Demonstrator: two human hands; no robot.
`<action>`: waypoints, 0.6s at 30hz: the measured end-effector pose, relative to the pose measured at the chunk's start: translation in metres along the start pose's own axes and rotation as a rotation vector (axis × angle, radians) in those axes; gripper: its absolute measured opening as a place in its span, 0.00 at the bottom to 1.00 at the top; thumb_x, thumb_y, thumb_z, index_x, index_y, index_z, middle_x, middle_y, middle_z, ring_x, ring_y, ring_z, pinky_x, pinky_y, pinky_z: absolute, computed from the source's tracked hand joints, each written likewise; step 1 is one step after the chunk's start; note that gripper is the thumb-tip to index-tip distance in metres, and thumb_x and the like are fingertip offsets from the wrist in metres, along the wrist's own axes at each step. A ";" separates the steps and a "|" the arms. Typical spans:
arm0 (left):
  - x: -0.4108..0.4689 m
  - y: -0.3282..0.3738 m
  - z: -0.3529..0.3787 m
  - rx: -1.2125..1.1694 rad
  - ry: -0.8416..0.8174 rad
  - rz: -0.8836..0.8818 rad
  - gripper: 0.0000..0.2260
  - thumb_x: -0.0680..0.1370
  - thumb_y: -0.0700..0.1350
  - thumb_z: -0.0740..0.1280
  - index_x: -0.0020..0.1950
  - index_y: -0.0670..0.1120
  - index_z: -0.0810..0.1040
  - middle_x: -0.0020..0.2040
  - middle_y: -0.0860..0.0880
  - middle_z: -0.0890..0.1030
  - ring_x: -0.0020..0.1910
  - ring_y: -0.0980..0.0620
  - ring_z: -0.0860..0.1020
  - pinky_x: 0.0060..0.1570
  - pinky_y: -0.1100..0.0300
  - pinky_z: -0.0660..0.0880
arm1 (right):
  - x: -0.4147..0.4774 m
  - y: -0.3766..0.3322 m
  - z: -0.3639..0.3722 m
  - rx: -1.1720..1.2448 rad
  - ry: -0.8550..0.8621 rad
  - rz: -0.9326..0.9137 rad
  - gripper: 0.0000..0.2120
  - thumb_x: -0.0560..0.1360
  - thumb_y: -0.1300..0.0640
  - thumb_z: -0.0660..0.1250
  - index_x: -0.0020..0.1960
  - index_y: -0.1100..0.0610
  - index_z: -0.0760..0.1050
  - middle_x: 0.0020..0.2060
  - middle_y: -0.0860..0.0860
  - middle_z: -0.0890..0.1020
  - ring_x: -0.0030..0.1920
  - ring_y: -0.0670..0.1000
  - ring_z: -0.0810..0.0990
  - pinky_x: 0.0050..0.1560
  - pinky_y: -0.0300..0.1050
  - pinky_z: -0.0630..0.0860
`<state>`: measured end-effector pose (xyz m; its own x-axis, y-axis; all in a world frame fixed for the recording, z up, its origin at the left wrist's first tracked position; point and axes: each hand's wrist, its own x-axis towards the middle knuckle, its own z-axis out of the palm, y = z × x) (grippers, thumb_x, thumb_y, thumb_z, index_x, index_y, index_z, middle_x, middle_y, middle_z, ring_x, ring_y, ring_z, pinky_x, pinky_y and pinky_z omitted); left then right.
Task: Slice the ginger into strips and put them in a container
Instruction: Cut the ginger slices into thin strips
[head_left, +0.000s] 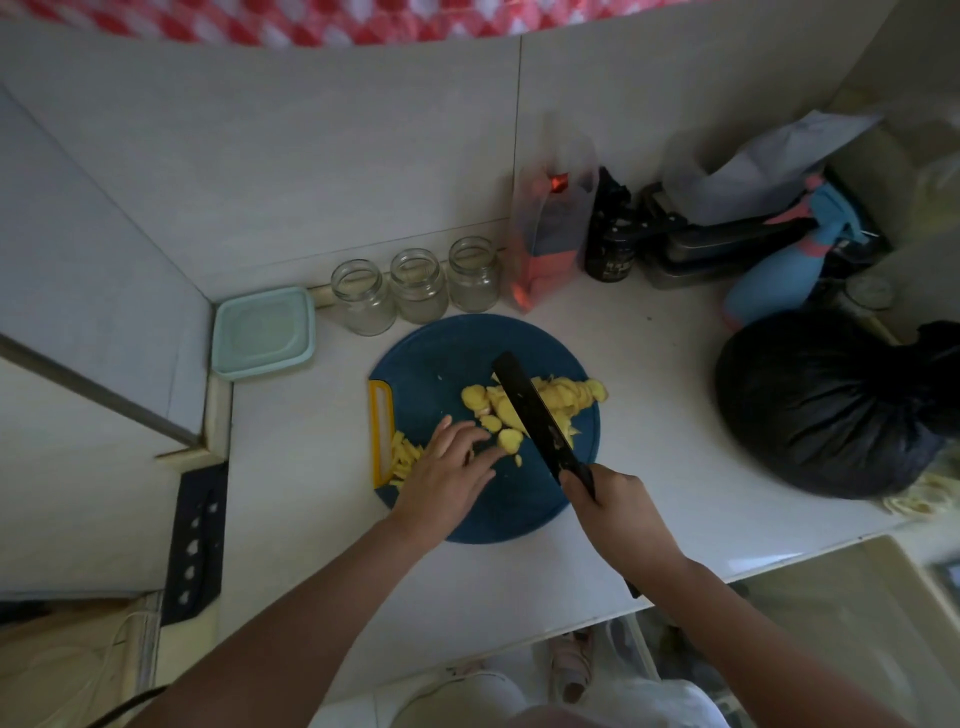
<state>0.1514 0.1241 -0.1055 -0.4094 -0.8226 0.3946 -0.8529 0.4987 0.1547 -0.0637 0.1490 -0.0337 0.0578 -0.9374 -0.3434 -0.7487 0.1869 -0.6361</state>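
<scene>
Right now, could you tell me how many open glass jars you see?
3, in a row behind the cutting board: left jar, middle jar, right jar. Others may be hidden.

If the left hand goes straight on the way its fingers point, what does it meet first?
Most likely the ginger slices just ahead of the left hand, with the knife right behind them; how high the blade sits is unclear.

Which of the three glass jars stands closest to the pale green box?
The leftmost jar, which stands just beside the pale green box. The middle jar and the rightmost jar stand farther along the wall, away from it.
</scene>
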 end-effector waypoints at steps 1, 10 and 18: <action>0.003 0.005 0.002 -0.006 -0.024 0.026 0.14 0.71 0.44 0.72 0.56 0.46 0.82 0.54 0.44 0.79 0.60 0.47 0.71 0.69 0.46 0.63 | 0.001 0.000 0.000 -0.011 0.001 -0.001 0.16 0.81 0.49 0.57 0.44 0.60 0.74 0.32 0.53 0.76 0.27 0.48 0.72 0.26 0.37 0.64; 0.009 0.009 0.007 -0.107 -0.060 0.096 0.05 0.69 0.48 0.74 0.41 0.48 0.84 0.53 0.47 0.78 0.62 0.48 0.70 0.72 0.49 0.58 | 0.003 0.002 0.000 -0.068 0.005 -0.011 0.16 0.81 0.48 0.57 0.45 0.58 0.75 0.32 0.50 0.75 0.29 0.47 0.72 0.27 0.36 0.64; -0.005 -0.001 0.000 -0.190 -0.039 -0.126 0.03 0.69 0.42 0.75 0.38 0.44 0.82 0.48 0.48 0.79 0.59 0.49 0.70 0.69 0.46 0.63 | 0.003 0.001 -0.003 -0.167 -0.020 -0.063 0.16 0.80 0.47 0.58 0.43 0.57 0.73 0.32 0.50 0.75 0.31 0.49 0.74 0.29 0.38 0.65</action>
<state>0.1545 0.1278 -0.1081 -0.3189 -0.8897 0.3267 -0.8232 0.4309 0.3697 -0.0665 0.1450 -0.0334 0.1199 -0.9395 -0.3208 -0.8426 0.0746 -0.5334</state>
